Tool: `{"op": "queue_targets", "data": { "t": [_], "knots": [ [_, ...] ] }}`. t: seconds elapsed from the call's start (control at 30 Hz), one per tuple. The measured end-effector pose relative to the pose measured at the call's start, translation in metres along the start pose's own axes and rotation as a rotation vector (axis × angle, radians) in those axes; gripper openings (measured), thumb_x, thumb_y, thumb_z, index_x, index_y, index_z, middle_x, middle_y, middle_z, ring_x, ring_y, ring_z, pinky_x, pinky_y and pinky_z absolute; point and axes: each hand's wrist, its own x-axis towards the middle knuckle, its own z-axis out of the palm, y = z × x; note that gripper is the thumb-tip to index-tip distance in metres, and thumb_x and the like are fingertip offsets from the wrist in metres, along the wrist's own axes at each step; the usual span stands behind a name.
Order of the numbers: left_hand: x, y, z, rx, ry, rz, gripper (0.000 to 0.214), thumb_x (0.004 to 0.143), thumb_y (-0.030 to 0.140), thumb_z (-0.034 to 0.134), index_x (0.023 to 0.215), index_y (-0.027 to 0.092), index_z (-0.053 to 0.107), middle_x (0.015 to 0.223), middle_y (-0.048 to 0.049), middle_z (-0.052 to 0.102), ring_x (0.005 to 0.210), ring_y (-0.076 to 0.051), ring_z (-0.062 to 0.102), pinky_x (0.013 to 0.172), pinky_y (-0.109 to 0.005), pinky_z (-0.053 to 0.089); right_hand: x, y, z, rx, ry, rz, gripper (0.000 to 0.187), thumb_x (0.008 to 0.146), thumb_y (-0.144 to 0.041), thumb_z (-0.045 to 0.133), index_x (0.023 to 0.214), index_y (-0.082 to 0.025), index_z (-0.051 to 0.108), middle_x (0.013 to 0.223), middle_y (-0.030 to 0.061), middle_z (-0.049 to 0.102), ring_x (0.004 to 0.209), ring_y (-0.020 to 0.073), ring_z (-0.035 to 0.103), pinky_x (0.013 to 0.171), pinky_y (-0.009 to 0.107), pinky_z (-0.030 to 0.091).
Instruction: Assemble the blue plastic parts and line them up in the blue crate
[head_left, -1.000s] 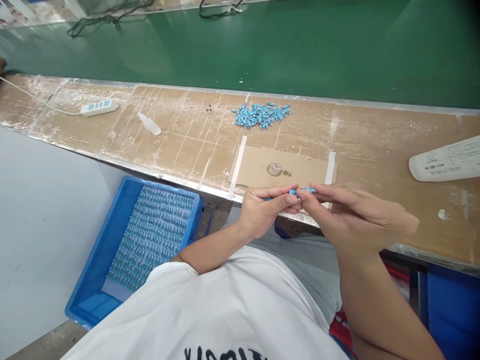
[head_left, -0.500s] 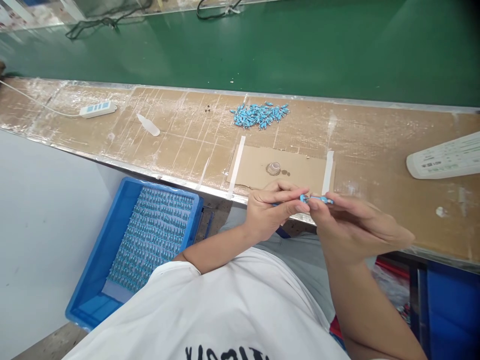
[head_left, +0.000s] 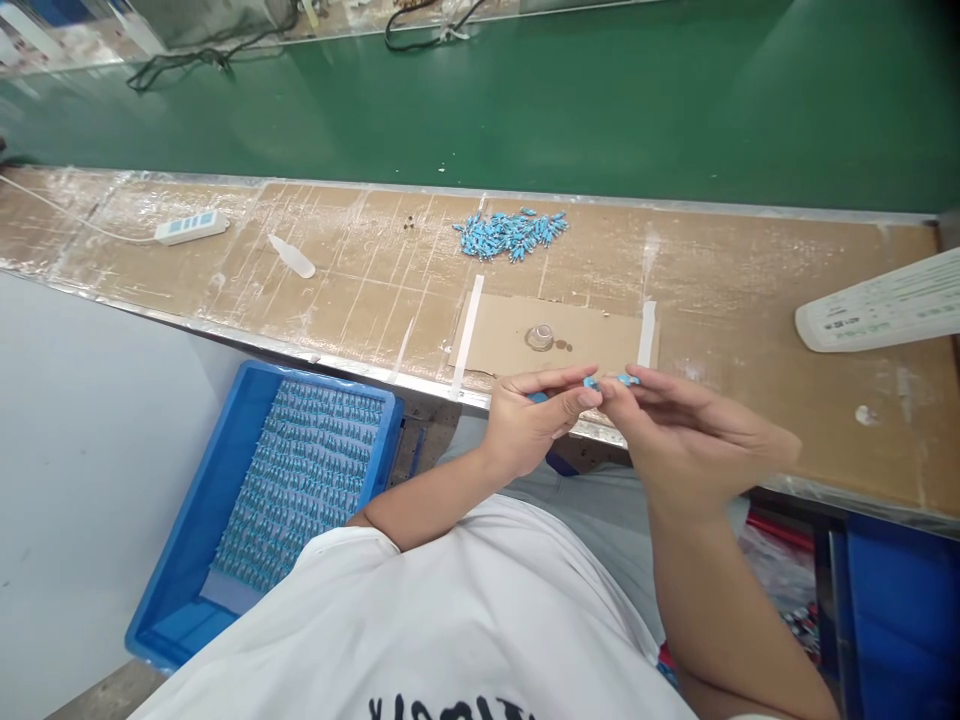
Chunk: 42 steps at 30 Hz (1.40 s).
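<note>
My left hand [head_left: 529, 420] and my right hand [head_left: 690, 430] meet at the bench's near edge, fingertips pinched together on a small blue part [head_left: 611, 381]. Just beyond them lies a cardboard patch [head_left: 592, 345] taped to the bench, with a small clear cap [head_left: 539, 336] on it. Farther back sits a loose pile of blue parts [head_left: 510, 233]. A blue tray [head_left: 225, 480] at my lower left holds several rows of the same blue parts.
The brown bench [head_left: 750, 290] runs across the view, with a green conveyor belt [head_left: 600, 100] behind it. A white power strip [head_left: 191, 226] and a small clear bottle [head_left: 294, 257] lie at the left. A white remote-like object [head_left: 877, 312] lies at the right.
Both hands stayed together at the bench edge; the blue part stuck out to the right half a second ago and is now tucked closer between the fingertips. The view shifted slightly.
</note>
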Motion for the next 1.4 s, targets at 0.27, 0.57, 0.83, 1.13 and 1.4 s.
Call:
{"op": "queue_targets", "data": {
  "t": [0.27,0.57,0.83,1.13,1.4],
  "knots": [
    [0.000,0.004,0.001,-0.144,0.048,-0.119,0.040,0.045,0.035,0.099,0.072,0.017,0.076,0.060,-0.0001,0.067,0.042,-0.002,0.046,0.038,-0.015,0.026,0.013,-0.018,-0.003,0.032,-0.137,0.130,0.027,0.069,-0.023,0.091,0.094,-0.024,0.080,0.074,0.0001,0.074,0.058,0.0169,0.069,0.055,0.027,0.064],
    [0.004,0.003,-0.006,-0.141,-0.084,0.002,0.040,0.049,0.031,0.098,0.064,0.015,0.065,0.061,0.0042,0.062,0.038,-0.003,0.051,0.032,-0.014,0.029,0.022,-0.013,-0.004,0.205,-0.321,0.324,0.035,0.060,-0.032,0.098,0.088,-0.022,0.080,0.066,0.0005,0.071,0.055,0.0169,0.068,0.053,0.025,0.063],
    [0.011,-0.002,-0.014,-0.068,-0.342,0.246,0.043,0.056,0.037,0.096,0.068,0.016,0.062,0.070,0.0046,0.058,0.040,-0.006,0.053,0.033,-0.020,0.038,0.019,-0.009,-0.005,0.407,-0.453,0.412,0.034,0.061,-0.032,0.099,0.088,-0.028,0.080,0.065,0.0001,0.071,0.049,0.0167,0.066,0.048,0.025,0.061],
    [0.017,0.001,-0.017,-0.040,-0.641,0.524,0.028,0.068,0.018,0.091,0.073,0.016,0.063,0.077,0.0048,0.057,0.042,0.002,0.049,0.037,-0.016,0.036,0.021,-0.030,-0.013,0.338,-0.452,0.358,0.031,0.059,-0.026,0.099,0.083,-0.026,0.079,0.062,-0.0011,0.070,0.048,0.0140,0.065,0.045,0.019,0.058],
    [0.019,-0.007,-0.023,0.013,-0.591,0.485,0.037,0.060,0.029,0.096,0.067,0.015,0.062,0.073,0.0050,0.056,0.042,0.001,0.047,0.039,-0.016,0.039,0.024,-0.019,-0.014,0.386,-0.554,0.246,0.029,0.065,-0.024,0.096,0.089,-0.026,0.080,0.062,-0.0002,0.070,0.048,0.0160,0.067,0.045,0.020,0.059]
  ]
}}
